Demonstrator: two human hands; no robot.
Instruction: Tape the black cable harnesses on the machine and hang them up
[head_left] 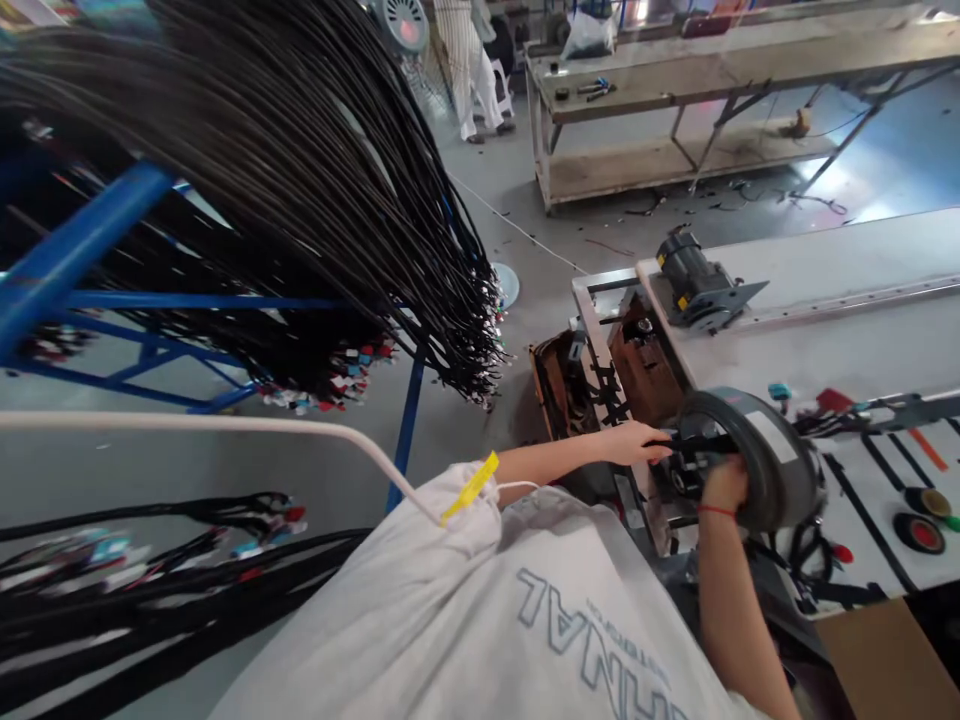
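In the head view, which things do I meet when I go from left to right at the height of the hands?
Black cable bundle → yellow tag → left hand → right hand → grey round machine → red button.

Both hands (636, 442) (724, 483) forward, fingers curled.

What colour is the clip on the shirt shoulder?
Yellow: the clip shows best in the head view.

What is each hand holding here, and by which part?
Both hands, left and right, grip a black cable bundle at the grey round machine housing; the exact grip spot is hidden.
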